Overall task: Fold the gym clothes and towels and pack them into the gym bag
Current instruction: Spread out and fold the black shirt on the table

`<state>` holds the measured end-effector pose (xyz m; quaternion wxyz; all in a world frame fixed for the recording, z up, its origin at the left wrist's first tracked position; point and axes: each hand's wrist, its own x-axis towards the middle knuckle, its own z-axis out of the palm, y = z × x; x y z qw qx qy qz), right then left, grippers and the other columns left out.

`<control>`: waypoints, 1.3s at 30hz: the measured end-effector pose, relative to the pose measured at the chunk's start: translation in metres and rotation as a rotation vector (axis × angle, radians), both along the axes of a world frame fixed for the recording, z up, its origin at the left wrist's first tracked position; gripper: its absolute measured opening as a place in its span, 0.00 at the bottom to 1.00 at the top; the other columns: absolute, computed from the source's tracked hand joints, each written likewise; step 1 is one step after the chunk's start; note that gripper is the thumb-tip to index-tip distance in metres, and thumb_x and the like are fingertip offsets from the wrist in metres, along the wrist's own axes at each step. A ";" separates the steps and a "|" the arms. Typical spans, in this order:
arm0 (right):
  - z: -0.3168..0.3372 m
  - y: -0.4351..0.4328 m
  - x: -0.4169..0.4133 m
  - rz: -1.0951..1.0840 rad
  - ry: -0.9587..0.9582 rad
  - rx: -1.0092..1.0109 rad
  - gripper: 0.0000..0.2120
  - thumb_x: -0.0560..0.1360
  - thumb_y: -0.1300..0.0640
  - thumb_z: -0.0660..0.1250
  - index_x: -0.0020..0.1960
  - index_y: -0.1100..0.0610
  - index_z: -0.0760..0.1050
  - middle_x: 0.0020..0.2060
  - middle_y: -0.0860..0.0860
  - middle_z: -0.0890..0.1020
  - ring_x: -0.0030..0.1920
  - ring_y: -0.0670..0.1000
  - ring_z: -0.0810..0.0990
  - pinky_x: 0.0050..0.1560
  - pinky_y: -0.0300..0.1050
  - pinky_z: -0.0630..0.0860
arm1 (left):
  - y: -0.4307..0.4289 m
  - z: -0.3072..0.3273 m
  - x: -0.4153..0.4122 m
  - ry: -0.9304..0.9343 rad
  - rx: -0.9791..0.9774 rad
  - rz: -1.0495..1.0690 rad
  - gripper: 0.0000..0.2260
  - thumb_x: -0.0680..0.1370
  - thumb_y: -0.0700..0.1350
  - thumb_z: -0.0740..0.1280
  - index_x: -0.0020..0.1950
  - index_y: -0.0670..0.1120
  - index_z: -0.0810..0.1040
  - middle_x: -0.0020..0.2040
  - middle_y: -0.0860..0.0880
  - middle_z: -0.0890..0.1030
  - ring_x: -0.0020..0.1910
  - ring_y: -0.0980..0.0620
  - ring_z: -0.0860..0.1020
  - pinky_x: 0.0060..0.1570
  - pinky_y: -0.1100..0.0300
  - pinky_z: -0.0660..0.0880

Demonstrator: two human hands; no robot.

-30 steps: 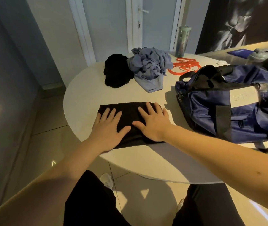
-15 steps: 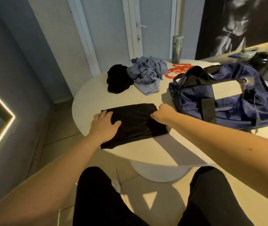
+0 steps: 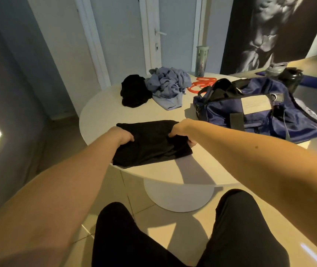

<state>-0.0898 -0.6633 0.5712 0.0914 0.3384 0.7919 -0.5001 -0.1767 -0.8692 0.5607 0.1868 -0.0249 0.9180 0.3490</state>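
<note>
Black folded garment (image 3: 150, 149) lies at the near edge of the round tabletop (image 3: 99, 116), gripped at both sides
Across the white tabletop, a navy gym bag (image 3: 259, 116) sits at the right with its top gaping, near the garment; at the far side a crumpled blue clothes heap (image 3: 168, 83) touches a black heap (image 3: 134, 91); left hand (image 3: 123, 134) and right hand (image 3: 180, 130) each have fingers clamped on the cloth's side edges; orange bands (image 3: 202, 84) and a green tumbler (image 3: 201, 61) stand behind the bag
</note>
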 end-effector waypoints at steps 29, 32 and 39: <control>0.094 0.057 0.053 0.002 0.436 0.227 0.22 0.71 0.43 0.77 0.53 0.61 0.84 0.50 0.61 0.85 0.49 0.56 0.85 0.55 0.54 0.81 | 0.128 0.116 0.058 0.099 0.656 -0.360 0.23 0.84 0.59 0.56 0.47 0.43 0.79 0.45 0.44 0.79 0.36 0.49 0.79 0.33 0.56 0.77; 0.122 0.096 0.065 -0.024 0.490 0.285 0.14 0.75 0.49 0.74 0.51 0.60 0.83 0.47 0.59 0.85 0.50 0.57 0.86 0.56 0.54 0.83 | 0.167 0.144 0.071 0.181 0.649 -0.415 0.23 0.84 0.59 0.56 0.49 0.41 0.80 0.44 0.44 0.79 0.33 0.51 0.79 0.33 0.56 0.78; 0.162 0.212 0.077 -0.121 0.530 0.444 0.13 0.77 0.53 0.71 0.37 0.58 0.78 0.33 0.52 0.78 0.35 0.49 0.79 0.36 0.41 0.77 | 0.285 0.177 0.071 0.289 0.655 -0.509 0.12 0.84 0.48 0.62 0.55 0.41 0.79 0.47 0.44 0.82 0.39 0.49 0.82 0.31 0.57 0.81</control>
